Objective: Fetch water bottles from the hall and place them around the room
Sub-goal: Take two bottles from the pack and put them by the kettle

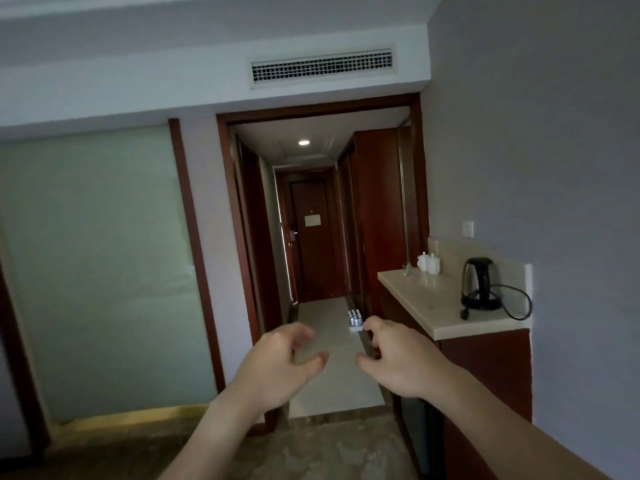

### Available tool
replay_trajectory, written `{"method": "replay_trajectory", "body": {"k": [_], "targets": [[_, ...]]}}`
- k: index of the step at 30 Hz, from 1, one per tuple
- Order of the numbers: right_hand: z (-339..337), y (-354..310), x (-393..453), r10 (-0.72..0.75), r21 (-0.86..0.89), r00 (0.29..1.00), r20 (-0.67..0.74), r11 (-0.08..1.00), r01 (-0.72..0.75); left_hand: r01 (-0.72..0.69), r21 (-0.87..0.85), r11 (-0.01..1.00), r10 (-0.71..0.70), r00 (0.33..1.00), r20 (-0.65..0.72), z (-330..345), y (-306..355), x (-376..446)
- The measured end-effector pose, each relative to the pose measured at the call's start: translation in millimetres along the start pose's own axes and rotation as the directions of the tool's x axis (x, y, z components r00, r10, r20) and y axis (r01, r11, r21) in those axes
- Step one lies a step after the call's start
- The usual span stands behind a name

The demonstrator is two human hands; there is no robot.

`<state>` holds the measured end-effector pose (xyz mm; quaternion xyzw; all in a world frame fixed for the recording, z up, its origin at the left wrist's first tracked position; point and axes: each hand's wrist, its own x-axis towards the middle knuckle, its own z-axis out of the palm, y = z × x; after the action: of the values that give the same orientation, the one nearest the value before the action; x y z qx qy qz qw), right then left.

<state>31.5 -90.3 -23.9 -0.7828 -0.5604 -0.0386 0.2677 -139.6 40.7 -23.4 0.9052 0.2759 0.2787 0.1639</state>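
A pack of several small water bottles [355, 319] stands on the pale tiled hall floor, by the right wall just past the doorway. Both my arms reach forward in front of me. My left hand [277, 365] is held up with its fingers loosely curled and holds nothing. My right hand [401, 358] is beside it, fingers also loosely curled and empty. Its fingertips overlap the bottle pack in the picture, but the pack lies well beyond the hand.
A dark wooden doorway [239, 271] opens onto a narrow hall ending at a closed door [313, 237]. On the right, a beige counter [426, 299] carries a black kettle [479, 287] with its cord and white cups [429, 263]. A frosted glass panel [104, 271] fills the left wall.
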Motion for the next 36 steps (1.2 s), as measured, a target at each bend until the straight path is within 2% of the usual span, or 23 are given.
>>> {"method": "replay_trajectory", "body": {"k": [4,8,17,22,28,36], "targets": [[2.5,40.7,66.6,-0.018,0.053,1.000,-0.009,0.998,0.018,0.043,-0.010,0.999,-0.044,0.998,-0.043,19.3,-9.1,62.6],[22.0,69.2,126.0,-0.044,0.052,0.998,0.034,0.998,0.042,0.059,0.008,0.998,-0.059,0.998,-0.024,42.9,-32.5,115.5],[114.2,114.6,290.4,-0.066,0.036,0.983,0.171,0.998,0.060,0.064,0.039,0.997,-0.066,0.997,0.037,89.4,-149.6,248.4],[141.9,117.6,413.5,-0.045,0.012,0.993,0.106,0.999,0.044,0.044,-0.011,0.999,-0.043,0.998,0.041,90.9,-221.5,357.5],[159.6,140.1,527.8,-0.027,0.019,1.000,0.012,0.999,0.026,-0.033,-0.027,0.999,0.034,0.999,0.033,105.1,-270.7,480.5],[204.7,219.4,665.6,0.041,-0.026,0.999,0.019,0.999,-0.040,-0.067,-0.013,0.998,0.068,0.996,0.051,166.2,-330.3,627.9]]}}
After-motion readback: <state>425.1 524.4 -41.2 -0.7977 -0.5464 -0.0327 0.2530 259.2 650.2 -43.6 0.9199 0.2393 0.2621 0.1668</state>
